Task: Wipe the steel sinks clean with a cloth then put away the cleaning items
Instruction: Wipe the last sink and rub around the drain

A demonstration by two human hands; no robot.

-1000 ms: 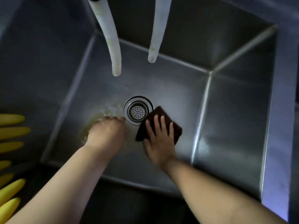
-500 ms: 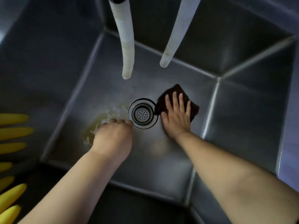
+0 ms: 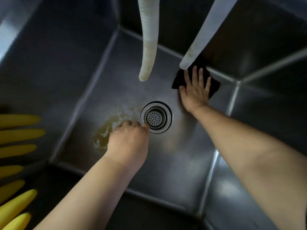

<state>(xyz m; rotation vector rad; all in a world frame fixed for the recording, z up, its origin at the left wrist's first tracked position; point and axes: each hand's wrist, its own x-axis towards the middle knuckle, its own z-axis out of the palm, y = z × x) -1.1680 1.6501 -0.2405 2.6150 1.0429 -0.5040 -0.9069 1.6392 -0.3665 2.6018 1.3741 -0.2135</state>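
Note:
I look down into a deep steel sink [image 3: 174, 163] with a round strainer drain [image 3: 156, 117] in the middle of its floor. My right hand [image 3: 194, 92] lies flat, fingers spread, on a dark brown cloth [image 3: 214, 85] and presses it to the sink floor at the far edge, beyond and to the right of the drain. My left hand [image 3: 128, 140] rests as a closed fist on the floor just left of the drain, its fingertips at the drain's rim. A yellowish foamy smear [image 3: 106, 130] spreads left of that fist.
Two pale hoses hang into the sink from above, a ribbed hose [image 3: 147, 39] over the middle and a smooth hose [image 3: 202, 35] ending just above the cloth. Yellow rubber glove fingers [image 3: 18, 135] lie along the left edge. Steep steel walls close in all round.
My right hand has slid the cloth away from me, from beside the drain to the far edge of the sink floor. My left fist has stayed by the drain.

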